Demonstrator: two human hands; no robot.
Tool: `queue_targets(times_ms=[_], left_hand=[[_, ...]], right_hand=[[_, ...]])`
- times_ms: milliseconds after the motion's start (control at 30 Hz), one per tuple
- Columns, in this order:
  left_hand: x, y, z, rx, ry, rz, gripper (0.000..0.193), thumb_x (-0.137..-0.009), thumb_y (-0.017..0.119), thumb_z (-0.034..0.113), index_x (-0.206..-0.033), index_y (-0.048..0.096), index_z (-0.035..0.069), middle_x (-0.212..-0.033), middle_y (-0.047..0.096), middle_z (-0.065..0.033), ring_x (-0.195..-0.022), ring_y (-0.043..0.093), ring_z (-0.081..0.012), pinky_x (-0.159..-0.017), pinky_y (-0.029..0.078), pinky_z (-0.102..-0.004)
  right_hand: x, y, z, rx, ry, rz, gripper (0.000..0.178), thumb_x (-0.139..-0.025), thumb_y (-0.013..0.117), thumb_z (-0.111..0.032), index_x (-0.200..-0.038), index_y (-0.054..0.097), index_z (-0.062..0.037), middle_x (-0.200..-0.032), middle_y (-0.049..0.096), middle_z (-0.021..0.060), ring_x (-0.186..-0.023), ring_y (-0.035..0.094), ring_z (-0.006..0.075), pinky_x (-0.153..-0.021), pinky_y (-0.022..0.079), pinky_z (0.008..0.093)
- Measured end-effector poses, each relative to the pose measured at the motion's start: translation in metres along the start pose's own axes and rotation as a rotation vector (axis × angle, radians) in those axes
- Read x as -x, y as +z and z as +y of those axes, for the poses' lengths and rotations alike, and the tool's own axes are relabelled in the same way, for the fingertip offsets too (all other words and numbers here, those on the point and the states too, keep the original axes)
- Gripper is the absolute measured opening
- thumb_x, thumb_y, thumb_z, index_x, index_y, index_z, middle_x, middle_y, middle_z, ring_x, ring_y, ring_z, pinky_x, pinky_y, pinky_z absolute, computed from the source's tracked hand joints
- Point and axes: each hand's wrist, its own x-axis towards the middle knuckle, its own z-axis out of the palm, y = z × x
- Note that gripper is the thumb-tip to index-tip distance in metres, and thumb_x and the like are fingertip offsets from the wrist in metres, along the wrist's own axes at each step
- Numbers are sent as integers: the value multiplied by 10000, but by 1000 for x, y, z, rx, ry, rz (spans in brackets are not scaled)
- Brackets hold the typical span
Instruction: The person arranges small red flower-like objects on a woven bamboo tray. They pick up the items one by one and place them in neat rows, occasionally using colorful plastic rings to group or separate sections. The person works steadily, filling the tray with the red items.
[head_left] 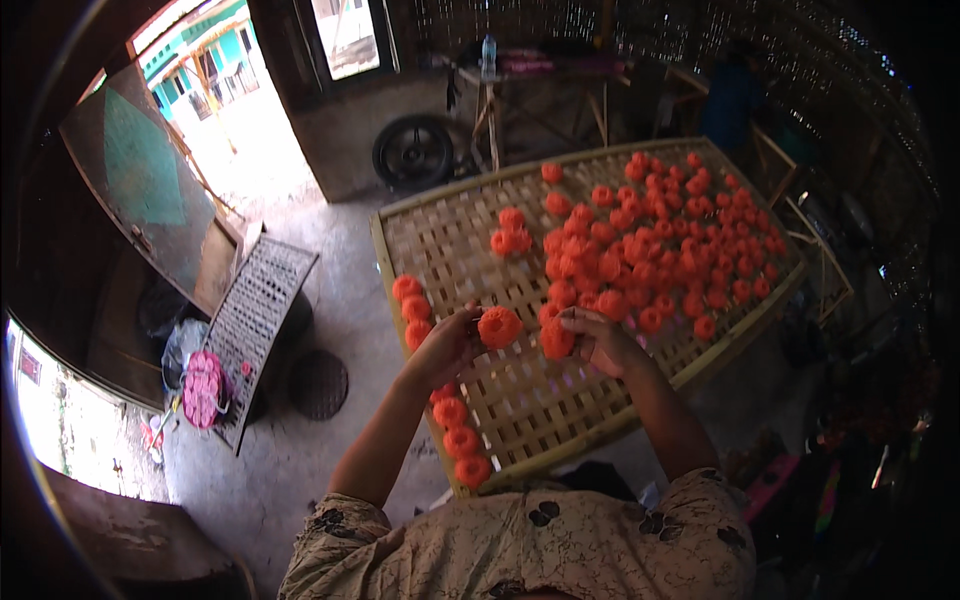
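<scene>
My left hand (448, 352) is closed on a bright orange ring-shaped piece (498, 327) with a dimpled middle, like a coiled raw cracker. Between the thumb and fingers of my right hand (604, 343) is a second orange ring (556, 339), tilted more to its side. Both hands are over a woven bamboo tray (530, 398) with a wooden frame. Along its left edge runs a row of orange rings (460, 441), partly covered by my left hand and forearm. A large heap of the same rings (640, 240) lies on the right side, and a small cluster (511, 233) sits farther back.
To the left stands a dark slatted rack (262, 300) with a pink bundle (204, 388) on it. A round dark cover (319, 384) lies on the concrete floor. Behind the tray are a wheel (413, 151) and a table with a bottle (489, 57). A doorway opens at the back left.
</scene>
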Motion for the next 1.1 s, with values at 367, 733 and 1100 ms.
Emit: queue_targets(times_ms=[367,733,1100], left_hand=[[108,15,-85,-1605,289,-83,402,-771,696,157,-1149,583,81,-952,700,-71,-942,631,-269,-915,408,-379],[120,32,-107,-2161,276,215,296,-755,708,274,-1029,681,164,-1030,635,-22,-1034,519,-239,-926,348,-379],[120,40,-103,-2116,203,202,233,-778,703,271,-1002,707,208,-1067,624,9,-1046,500,-216,-934,331,-373]], right_hand=[[71,24,88,1192,-70,26,444,-812,760,-204,-1162,543,-35,-970,658,82,-898,652,174,-822,517,322],[65,26,102,1235,-120,-29,349,-830,714,-205,-1075,543,-23,-959,659,126,-901,674,231,-790,537,354],[72,25,99,1352,-277,-122,284,-860,693,-178,-1040,564,1,-910,625,155,-835,655,269,-719,522,381]])
